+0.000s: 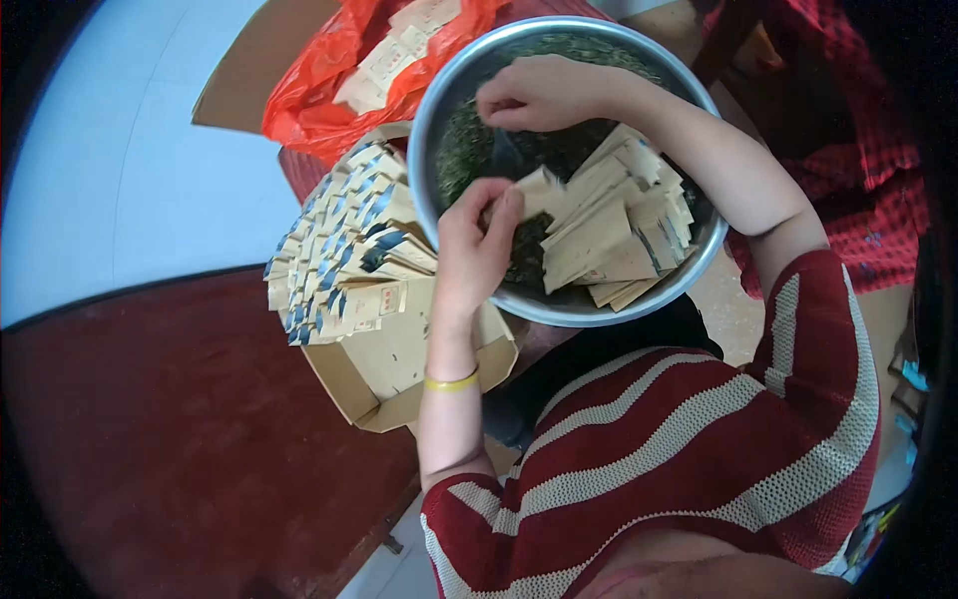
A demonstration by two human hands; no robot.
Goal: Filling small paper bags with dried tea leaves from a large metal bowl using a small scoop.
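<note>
My left hand (pixel 479 232) grips a small kraft paper packet (pixel 542 193) between thumb and fingers, over the near left part of a round metal basin (pixel 524 303). My right hand (pixel 540 96) is above the basin's far half with its fingers curled inward. Just below it is a blurred bluish-grey patch; whether the fingers hold anything is hidden. Dried, shredded green leaves (pixel 458 153) line the basin. A pile of flat kraft paper packets (pixel 599 232) lies on the leaves at the basin's right, overlapping in a fan.
Left of the basin, an open cardboard box (pixel 389 363) holds rows of upright kraft packets (pixel 329 254) with dark blue tops. Beyond it, a red plastic bag (pixel 314 112) contains more printed packets (pixel 397 60). Red checked cloth (pixel 853 217) hangs at the right. A dark red surface (pixel 187 434) extends left.
</note>
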